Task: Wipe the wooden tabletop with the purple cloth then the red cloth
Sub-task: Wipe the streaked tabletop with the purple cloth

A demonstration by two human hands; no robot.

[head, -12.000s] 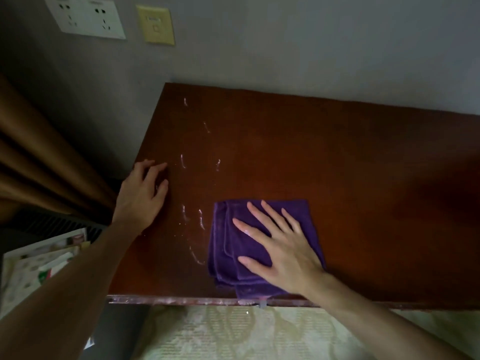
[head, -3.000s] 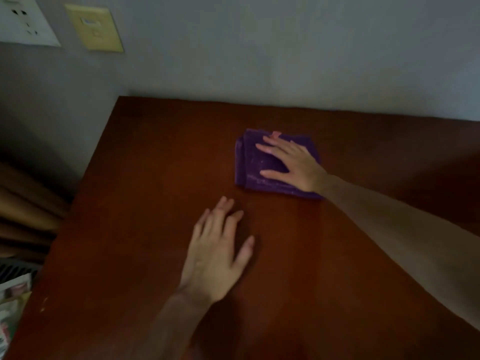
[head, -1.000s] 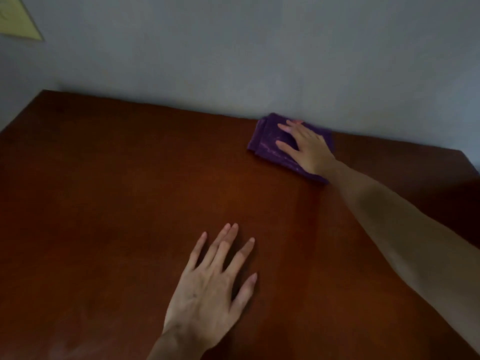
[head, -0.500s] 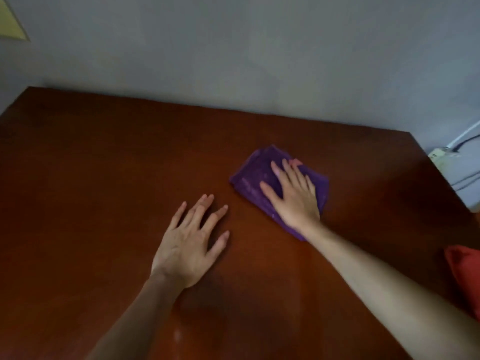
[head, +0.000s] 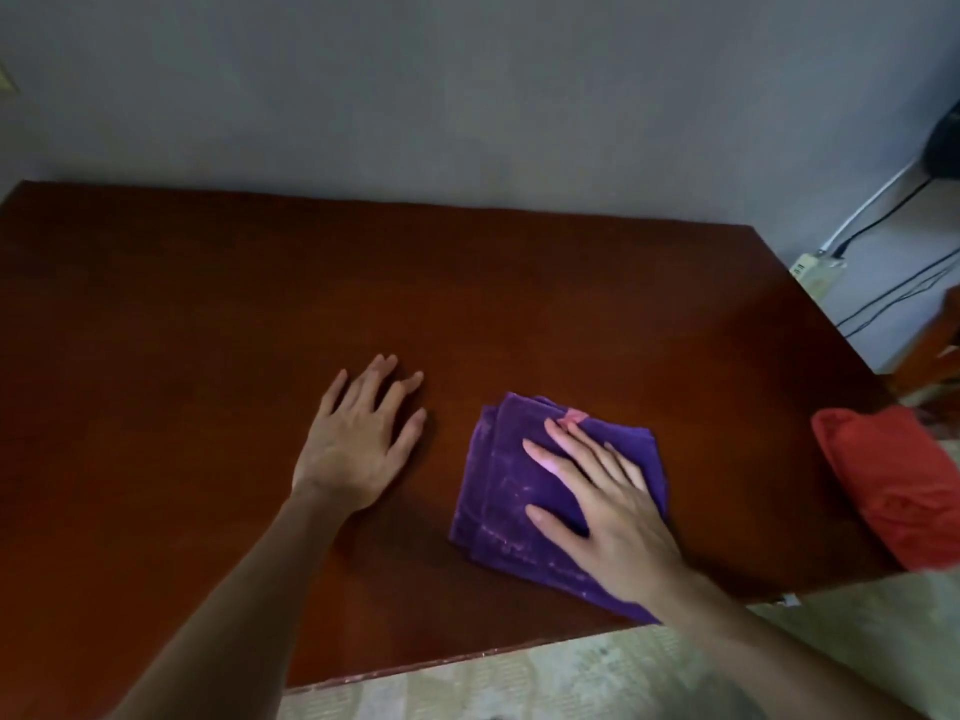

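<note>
Against the grey wall point(head: 467, 85) stands the wooden tabletop point(head: 208, 283), dark red-brown, its far edge meeting the wall and its near edge running across the bottom of the view above pale patterned flooring point(head: 597, 678). Most of its surface lies bare.

At the right edge, near the front right corner, rests the red cloth point(head: 893, 485), bunched and partly cut off by the frame; it lies well apart from both hands. Left of it, close to the near edge, lies the purple cloth point(head: 498, 491), folded into a rough square with layered edges showing along its left side and faint pale streaks on its top. A small pink tag shows at its far edge.

On that cloth presses the right hand point(head: 608, 506), palm down, fingers spread wide and flat, thumb pointing left; it grips nothing, only bears on the fabric. Its forearm runs off toward the lower right. Just beside the purple cloth, apart from it, the left hand point(head: 358, 439) lies flat on bare wood toward the middle of the top, fingers spread and empty, its forearm reaching to the lower left.

Beyond the far right corner, a white power strip point(head: 815, 267) sits with black and white cables point(head: 883, 210) running up the wall.
</note>
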